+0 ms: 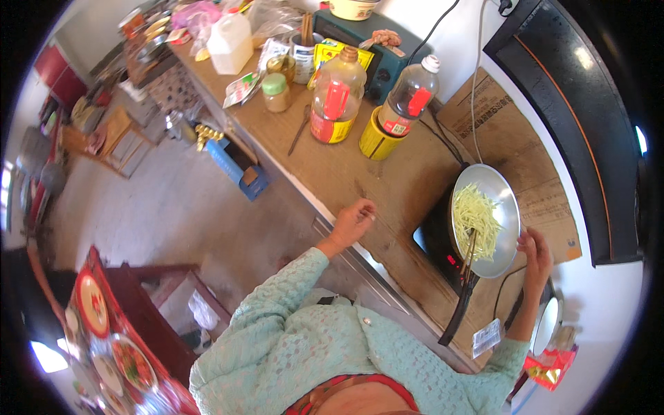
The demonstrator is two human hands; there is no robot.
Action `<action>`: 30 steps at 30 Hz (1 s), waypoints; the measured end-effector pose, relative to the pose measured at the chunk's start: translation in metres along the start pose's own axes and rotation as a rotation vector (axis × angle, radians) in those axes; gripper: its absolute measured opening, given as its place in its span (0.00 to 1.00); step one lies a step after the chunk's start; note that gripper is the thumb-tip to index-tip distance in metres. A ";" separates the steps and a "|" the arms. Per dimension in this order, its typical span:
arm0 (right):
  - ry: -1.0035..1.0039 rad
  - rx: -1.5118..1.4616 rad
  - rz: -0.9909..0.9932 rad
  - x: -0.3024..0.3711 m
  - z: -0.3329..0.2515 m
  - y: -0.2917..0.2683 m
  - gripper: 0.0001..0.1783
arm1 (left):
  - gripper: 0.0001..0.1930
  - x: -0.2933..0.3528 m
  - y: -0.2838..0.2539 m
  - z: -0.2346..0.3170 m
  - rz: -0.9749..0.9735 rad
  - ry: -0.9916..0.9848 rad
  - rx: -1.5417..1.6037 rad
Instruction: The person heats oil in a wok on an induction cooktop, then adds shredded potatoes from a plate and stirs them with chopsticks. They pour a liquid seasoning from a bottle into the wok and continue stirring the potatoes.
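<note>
A pale frying pan (pixel 510 200) with a dark handle (pixel 458 315) sits on a black induction cooker (pixel 432 242). Thin yellow-green vegetable shreds (pixel 477 214) fill much of it, and chopsticks (pixel 470 252) stand in them, leaning on the near rim. At the pan's right edge, my right hand (pixel 537 259) has its bent fingers closed on the rim. My left hand (pixel 355 223) hovers by the counter's front edge, left of the cooker, fingers curled in and nothing visible in them. Beyond it are a large oil bottle (pixel 337 97) and a dark sauce bottle (pixel 408 97) standing in a yellow tin (pixel 379 142).
On the wooden counter (pixel 318 173) are a green-lidded jar (pixel 275 93), a spoon (pixel 299 130) and a white jug (pixel 230 43). Cardboard (pixel 532 173) lines the wall behind the cooker. A clear packet (pixel 486 337) lies near the handle. A red table (pixel 149 339) holds several dishes.
</note>
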State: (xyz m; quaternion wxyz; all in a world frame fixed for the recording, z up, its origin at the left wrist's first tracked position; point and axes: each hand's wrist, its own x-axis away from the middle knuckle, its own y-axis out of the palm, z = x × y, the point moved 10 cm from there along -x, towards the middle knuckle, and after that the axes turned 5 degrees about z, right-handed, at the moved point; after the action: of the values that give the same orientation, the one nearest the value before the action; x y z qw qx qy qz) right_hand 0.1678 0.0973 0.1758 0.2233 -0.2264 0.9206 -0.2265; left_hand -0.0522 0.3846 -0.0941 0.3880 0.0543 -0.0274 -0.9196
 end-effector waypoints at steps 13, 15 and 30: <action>0.152 -0.332 -0.528 -0.043 -0.120 0.303 0.12 | 0.07 -0.058 -0.076 -0.010 0.122 0.153 -0.278; 0.194 -0.458 -0.547 -0.045 -0.113 0.342 0.15 | 0.07 -0.058 -0.078 -0.006 0.130 0.179 -0.288; 0.548 -0.605 -0.332 -0.002 -0.048 0.377 0.09 | 0.06 -0.060 -0.077 -0.013 0.098 0.129 -0.249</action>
State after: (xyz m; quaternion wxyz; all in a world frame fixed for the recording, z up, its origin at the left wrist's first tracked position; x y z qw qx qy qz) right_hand 0.0258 0.4130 0.0196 -0.1450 -0.3582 0.9218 -0.0310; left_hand -0.0640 0.4815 -0.1097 0.4371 0.0635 0.1094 -0.8905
